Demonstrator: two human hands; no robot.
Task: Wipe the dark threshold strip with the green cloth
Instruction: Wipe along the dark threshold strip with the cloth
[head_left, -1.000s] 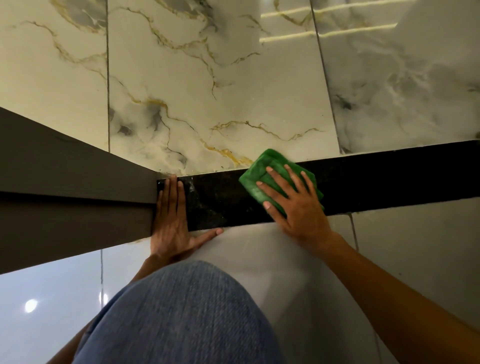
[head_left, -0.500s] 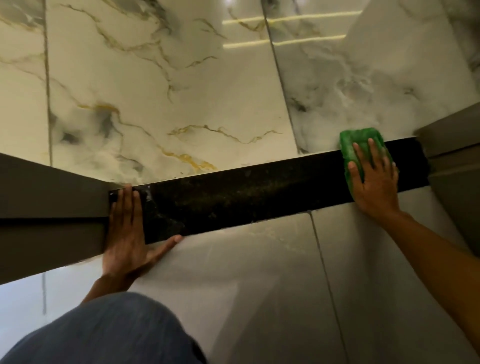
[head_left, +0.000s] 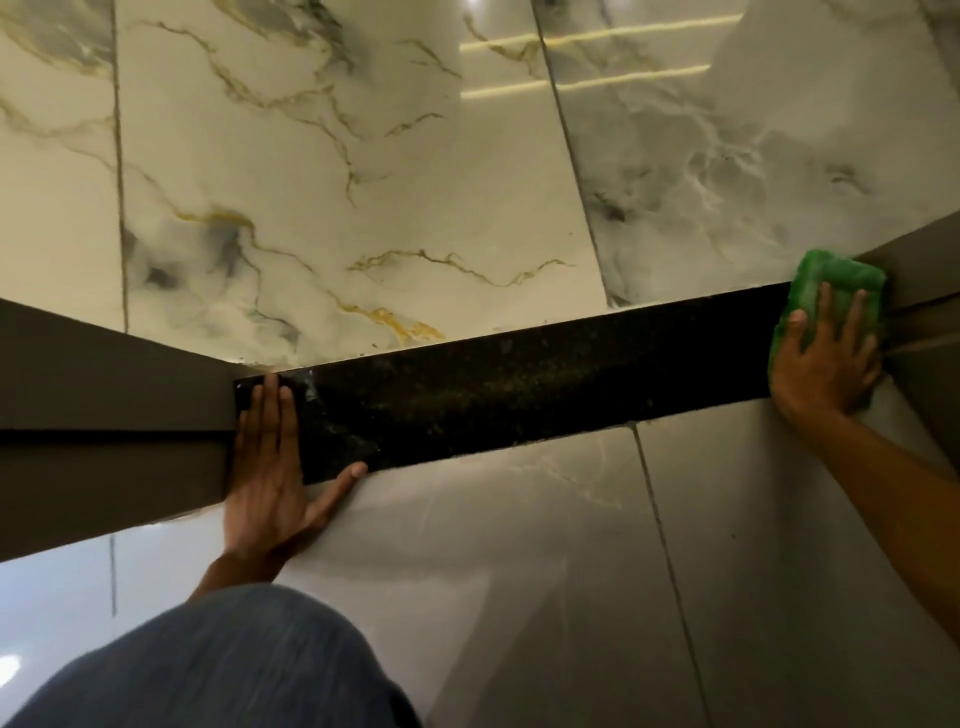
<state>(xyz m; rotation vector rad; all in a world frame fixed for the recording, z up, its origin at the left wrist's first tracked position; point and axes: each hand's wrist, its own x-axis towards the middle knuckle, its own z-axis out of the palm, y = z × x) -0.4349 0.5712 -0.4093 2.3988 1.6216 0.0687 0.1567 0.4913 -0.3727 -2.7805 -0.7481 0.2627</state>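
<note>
The right hand's fingers (head_left: 823, 306) lay flat and slightly spread on the cloth (head_left: 831, 291), pressing it down rather than pinching it; the thumb side sat at the cloth's left edge. The right hand (head_left: 821, 364) covered the lower half of the folded green cloth, with the upper half showing above the fingertips. The cloth sat on the far right end of the strip (head_left: 519, 384), touching the brown door frame (head_left: 924, 270) on that side. The right forearm (head_left: 893, 483) ran down to the lower right corner. The left hand's fingers (head_left: 270, 415) were straight and pressed together, flat on the left end of the strip, while the thumb was spread wide to the right along the strip's near edge. The left hand (head_left: 265, 478) held nothing; its palm rested on the grey tile (head_left: 519, 571) just below the strip, beside the left frame (head_left: 104, 415). The dark strip ran from left frame to right frame, rising slightly rightward, speckled and smudged near the left hand. Beyond it lay glossy marble tiles (head_left: 311, 182) with gold and grey veins, reflecting light bars near the top. A knee (head_left: 218, 665) in blue denim filled the lower left of the view.
</note>
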